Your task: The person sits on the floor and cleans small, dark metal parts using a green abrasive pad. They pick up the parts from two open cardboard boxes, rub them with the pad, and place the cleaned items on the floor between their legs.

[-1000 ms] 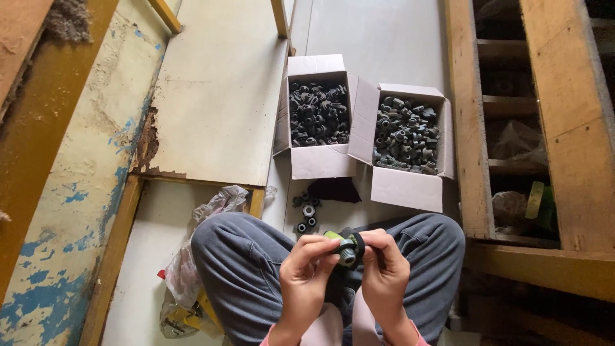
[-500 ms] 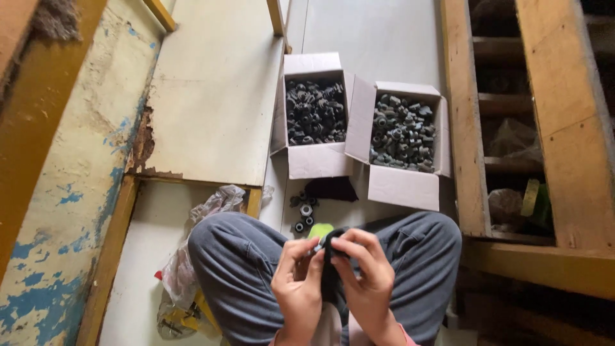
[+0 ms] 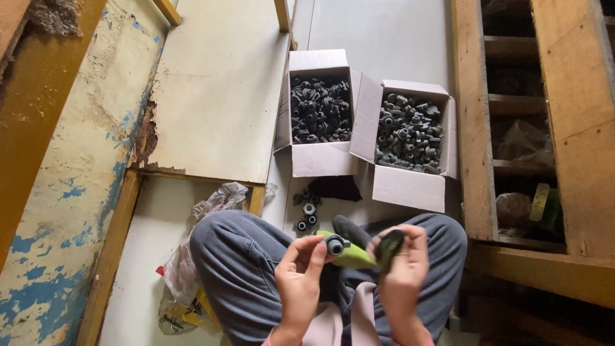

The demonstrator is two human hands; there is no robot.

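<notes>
Over my crossed legs in grey trousers, my left hand [image 3: 301, 269] pinches a small dark grey round fitting [image 3: 335, 245] between thumb and fingers. My right hand [image 3: 403, 269] grips a green and dark glove-like piece [image 3: 365, 251] whose green part reaches toward the fitting. The two hands are close together, almost touching. On the floor just beyond my knees lie a few loose dark fittings [image 3: 306, 213] and a dark cloth [image 3: 334, 187].
Two open white cardboard boxes stand ahead, the left box [image 3: 318, 160] and the right box [image 3: 410, 186], both filled with several dark fittings. A crumpled plastic bag [image 3: 205, 224] lies at my left knee. A wooden shelf frame [image 3: 487, 147] stands right; a peeling painted wall [image 3: 70, 166] left.
My hands have drawn slightly apart. The fitting now sits in my left fingers, and the green piece has turned, showing more of its length between the hands.
</notes>
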